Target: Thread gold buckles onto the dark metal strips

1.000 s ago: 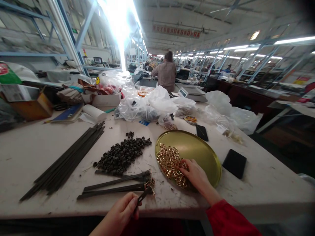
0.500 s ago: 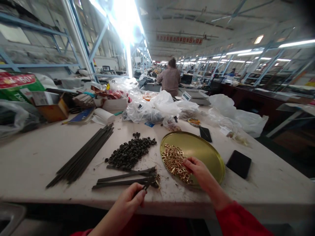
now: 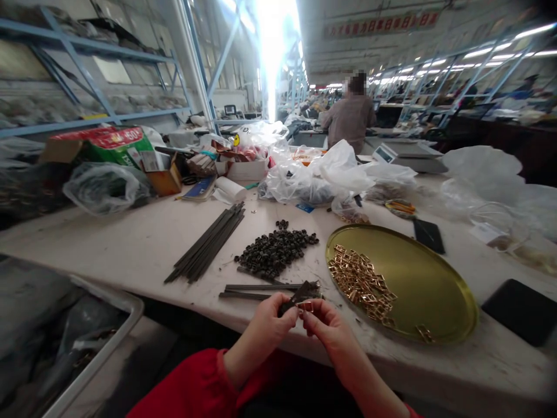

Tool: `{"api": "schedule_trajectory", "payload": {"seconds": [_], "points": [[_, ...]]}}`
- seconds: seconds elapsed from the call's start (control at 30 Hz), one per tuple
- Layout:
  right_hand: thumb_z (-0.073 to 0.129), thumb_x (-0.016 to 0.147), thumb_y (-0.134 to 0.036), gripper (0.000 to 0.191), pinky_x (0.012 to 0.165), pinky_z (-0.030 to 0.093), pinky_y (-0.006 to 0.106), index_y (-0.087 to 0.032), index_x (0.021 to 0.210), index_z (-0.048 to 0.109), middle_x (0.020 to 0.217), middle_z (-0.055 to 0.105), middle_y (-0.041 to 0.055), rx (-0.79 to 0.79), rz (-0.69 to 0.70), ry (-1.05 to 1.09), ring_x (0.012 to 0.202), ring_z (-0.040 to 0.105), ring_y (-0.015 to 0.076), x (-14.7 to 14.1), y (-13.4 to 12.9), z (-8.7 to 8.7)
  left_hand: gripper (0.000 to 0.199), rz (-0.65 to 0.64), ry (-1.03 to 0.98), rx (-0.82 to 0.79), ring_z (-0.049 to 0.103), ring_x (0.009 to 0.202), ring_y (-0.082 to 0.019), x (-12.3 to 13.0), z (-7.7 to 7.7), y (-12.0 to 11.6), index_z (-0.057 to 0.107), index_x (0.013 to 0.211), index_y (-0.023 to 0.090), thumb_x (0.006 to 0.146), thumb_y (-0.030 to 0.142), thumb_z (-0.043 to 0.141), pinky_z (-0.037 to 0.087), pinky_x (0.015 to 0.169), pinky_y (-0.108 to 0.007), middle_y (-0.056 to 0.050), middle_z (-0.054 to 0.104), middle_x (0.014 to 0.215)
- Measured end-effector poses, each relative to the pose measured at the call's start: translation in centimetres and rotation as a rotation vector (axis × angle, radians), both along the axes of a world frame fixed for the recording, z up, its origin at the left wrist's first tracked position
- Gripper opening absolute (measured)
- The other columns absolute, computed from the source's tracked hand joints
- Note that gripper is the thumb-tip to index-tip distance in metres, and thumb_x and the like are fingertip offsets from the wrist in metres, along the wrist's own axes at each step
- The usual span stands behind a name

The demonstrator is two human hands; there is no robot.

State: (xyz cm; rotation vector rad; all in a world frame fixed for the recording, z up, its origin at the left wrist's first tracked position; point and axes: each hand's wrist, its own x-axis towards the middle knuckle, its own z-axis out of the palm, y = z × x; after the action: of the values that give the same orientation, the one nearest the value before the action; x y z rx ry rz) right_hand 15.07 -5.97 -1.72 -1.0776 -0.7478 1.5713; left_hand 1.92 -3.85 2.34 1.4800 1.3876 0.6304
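I see left hand [image 3: 270, 324] pinching dark strap [image 3: 301, 292], right hand [image 3: 327, 326] pinching gold buckle [image 3: 306, 306] at the fingertips, just beside the strap; can't tell if they touch. Tray [image 3: 424, 278] lies right.

- I count two hands: one left hand [image 3: 276, 325] and one right hand [image 3: 326, 324].
- One dark strap [image 3: 292, 299] and one gold buckle [image 3: 306, 306] between them.
- One round tray [image 3: 429, 273] with one heap of gold buckles [image 3: 361, 281], too tangled for me to number.
- One big pile of black loops [image 3: 276, 252], beyond my counting, and one small cluster of loops [image 3: 282, 224] just beside it.
- One bundle of long dark strips [image 3: 209, 244]; overlap hides the number from me.
- Two flat black objects [image 3: 524, 310] right of the tray.
- One blue card [image 3: 304, 207], one paper roll [image 3: 230, 188], one scale [image 3: 385, 153].
- One person [image 3: 350, 119] close ahead; those farther off are too small to count.
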Motion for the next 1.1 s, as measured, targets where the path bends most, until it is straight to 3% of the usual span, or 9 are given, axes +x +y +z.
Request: {"api": "schedule_trajectory", "payload": {"seconds": [0.13,0.23,0.37,0.5,0.57,0.63,0.8,0.93,1.1], "points": [[0.070,0.065,-0.040,0.024,0.054,0.043,0.026,-0.019,0.076,0.062,0.066,0.061,0.0008,0.126,-0.071,-0.170,0.058,0.053,0.0147,-0.2,0.0,-0.6,0.012,-0.031,0.042,0.031,0.046,0.063,-0.012,0.1,-0.5,0.0,0.055,0.074,0.014,0.073,0.024,0.050,0.036,0.060,-0.022,0.002,0.053,0.065],[0.059,0.077,-0.027,0.009,0.066,0.047,0.031,-0.023,0.082,0.065,0.078,0.065,0.0043,0.368,-0.137,-0.509,0.072,0.059,0.0191,0.1,-0.3,-0.9,0.014,0.000,-0.036,0.013,0.046,0.063,-0.012,0.2,-0.9,0.1,0.054,0.075,0.014,0.075,0.028,0.051,0.036,0.060,-0.022,0.003,0.053,0.065],[0.051,0.082,-0.016,0.025,0.072,0.050,0.032,-0.029,0.098,0.066,0.090,0.065,0.0057,0.762,-0.202,-0.902,0.082,0.061,0.0202,0.8,-0.6,-1.7,0.031,0.013,-0.289,-0.283,0.032,0.044,-0.006,0.1,-0.7,0.0,0.048,0.065,0.016,0.076,0.044,0.050,0.024,0.043,-0.020,0.007,0.041,0.053],[0.047,0.084,-0.014,0.029,0.071,0.052,0.033,-0.028,0.104,0.063,0.092,0.065,0.0065,0.896,-0.199,-1.044,0.084,0.061,0.0204,0.9,-0.8,-2.8,0.029,0.066,-0.495,-0.500,0.021,0.039,-0.003,0.1,0.1,-0.1,0.044,0.065,0.017,0.072,0.043,0.054,0.012,0.038,-0.020,0.009,0.036,0.050],[0.047,0.083,-0.015,0.028,0.074,0.051,0.033,-0.026,0.104,0.061,0.095,0.063,0.0069,0.815,-0.172,-0.926,0.087,0.060,0.0200,0.6,-1.0,-2.8,0.025,0.096,-0.479,-0.504,0.022,0.039,-0.003,0.1,0.3,0.0,0.045,0.066,0.017,0.069,0.038,0.059,0.012,0.038,-0.020,0.009,0.038,0.051],[0.049,0.083,-0.021,0.025,0.074,0.052,0.032,-0.024,0.107,0.057,0.096,0.063,0.0071,0.606,-0.143,-0.678,0.085,0.061,0.0190,0.4,-1.2,-2.4,0.023,0.106,-0.427,-0.486,0.023,0.039,-0.004,0.1,0.2,0.1,0.047,0.068,0.017,0.069,0.037,0.059,0.013,0.039,-0.021,0.008,0.040,0.051],[0.059,0.075,-0.045,0.029,0.056,0.046,0.025,-0.017,0.081,0.059,0.064,0.060,0.0003,0.067,0.110,-0.144,0.056,0.054,0.0125,0.7,-1.0,-0.3,0.025,0.018,-0.263,-0.289,0.042,0.054,-0.008,-0.2,-0.5,0.1,0.051,0.067,0.014,0.071,0.039,0.057,0.031,0.051,-0.021,0.003,0.050,0.059],[0.070,0.063,-0.048,0.035,0.049,0.038,0.021,-0.015,0.066,0.057,0.055,0.056,-0.0023,-0.074,0.195,-0.039,0.049,0.046,0.0085,0.8,-0.7,0.3,0.025,-0.050,-0.134,-0.179,0.046,0.059,-0.011,-0.6,-1.0,-0.2,0.051,0.068,0.014,0.074,0.038,0.053,0.034,0.056,-0.022,0.002,0.052,0.061],[0.070,0.062,-0.050,0.038,0.049,0.036,0.022,-0.016,0.067,0.056,0.056,0.056,-0.0026,-0.092,0.222,-0.015,0.050,0.047,0.0088,0.4,-1.2,-1.2,0.023,-0.090,-0.090,-0.134,0.048,0.063,-0.012,-0.6,-0.8,-1.0,0.052,0.074,0.014,0.077,0.037,0.051,0.037,0.058,-0.022,0.002,0.054,0.066]]}}
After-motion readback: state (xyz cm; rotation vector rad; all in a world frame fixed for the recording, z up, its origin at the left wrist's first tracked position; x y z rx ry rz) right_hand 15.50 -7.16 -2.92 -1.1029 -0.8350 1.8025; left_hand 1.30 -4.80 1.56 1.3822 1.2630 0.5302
